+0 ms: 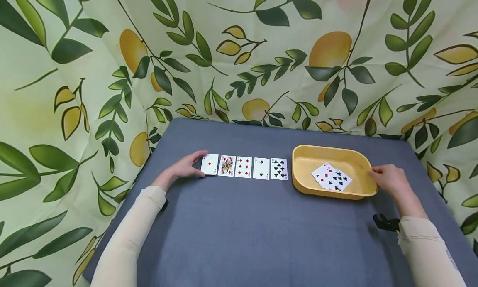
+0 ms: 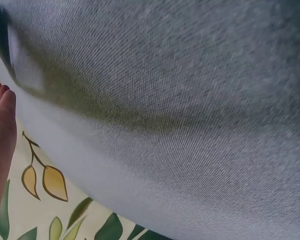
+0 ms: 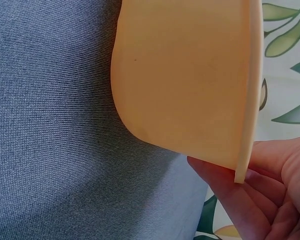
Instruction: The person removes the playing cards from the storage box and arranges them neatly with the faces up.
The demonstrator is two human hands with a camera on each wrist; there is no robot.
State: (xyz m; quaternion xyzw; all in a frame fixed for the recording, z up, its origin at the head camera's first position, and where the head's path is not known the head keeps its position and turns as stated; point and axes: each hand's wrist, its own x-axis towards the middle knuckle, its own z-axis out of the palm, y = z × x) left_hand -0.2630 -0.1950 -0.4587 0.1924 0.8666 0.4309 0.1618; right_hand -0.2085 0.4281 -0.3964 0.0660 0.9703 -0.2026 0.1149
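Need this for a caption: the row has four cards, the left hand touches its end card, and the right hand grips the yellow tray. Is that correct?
Not quite: the row of cards has five, not four, as the head view shows. The left hand touches its end card, and the right hand grips the yellow tray.

Soft, even light brightens the head view, laying faint shadows on the blue-grey cloth (image 1: 231,233) beside the sleeves (image 1: 128,233) at seven and four o'clock. The left-wrist view is dimmer and hazy, the cloth's edge bowed toward seven; the right-wrist view shows a blurred shadow beside the tray (image 3: 185,70) at ten.
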